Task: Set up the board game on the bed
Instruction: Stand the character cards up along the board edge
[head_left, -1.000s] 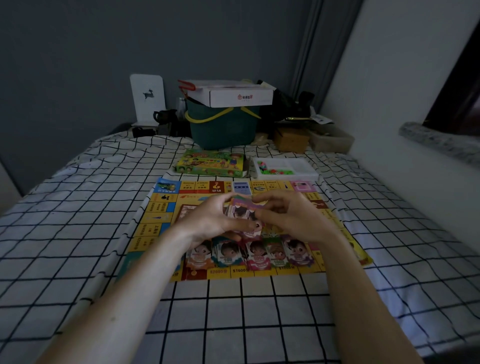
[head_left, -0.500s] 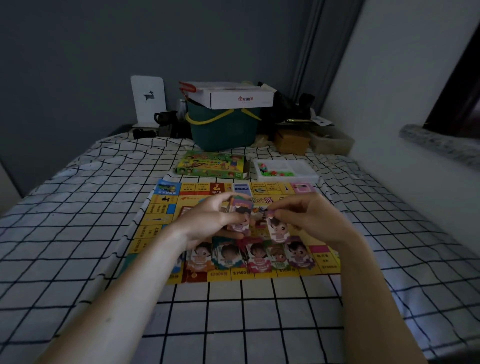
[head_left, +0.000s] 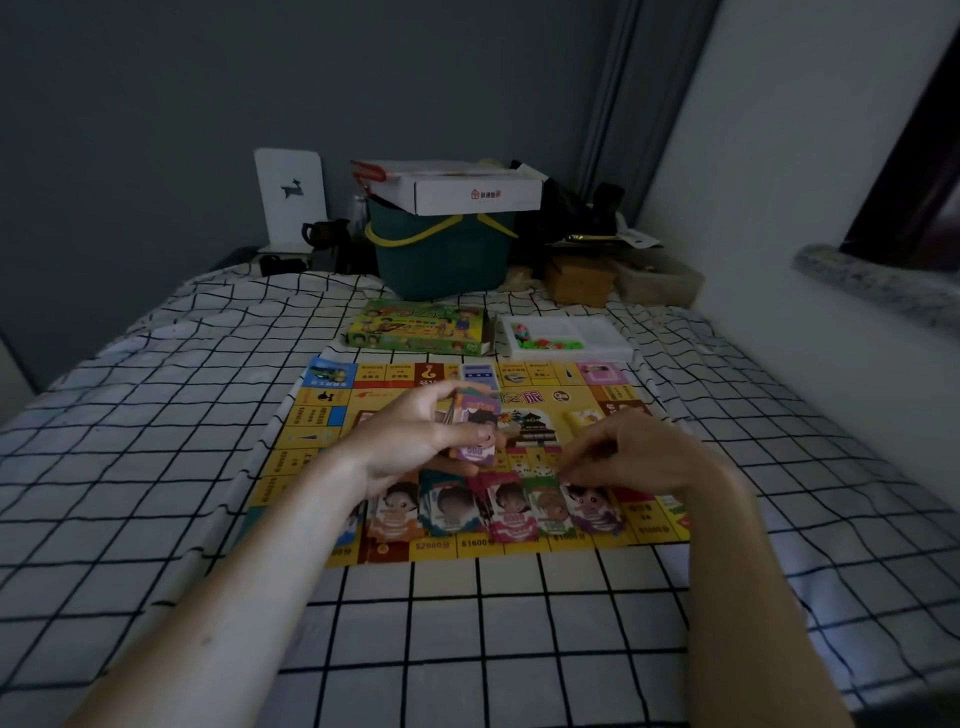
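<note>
Game board, yellow with a border of printed squares, lies flat on the checked bedsheet in the middle of the bed, its near edge toward the person. Along that near edge sit five piles of play money in a row, each printed with a cartoon face. The left hand hovers above the board's left-centre, fingers and thumb curled round a stack of money cards held upright. The right hand is just right of it, low over the board, fingertips pinched at the top of the rightmost pile. Beyond the board's far edge lie the green game box and a white tray of small coloured pieces, side by side.
</note>
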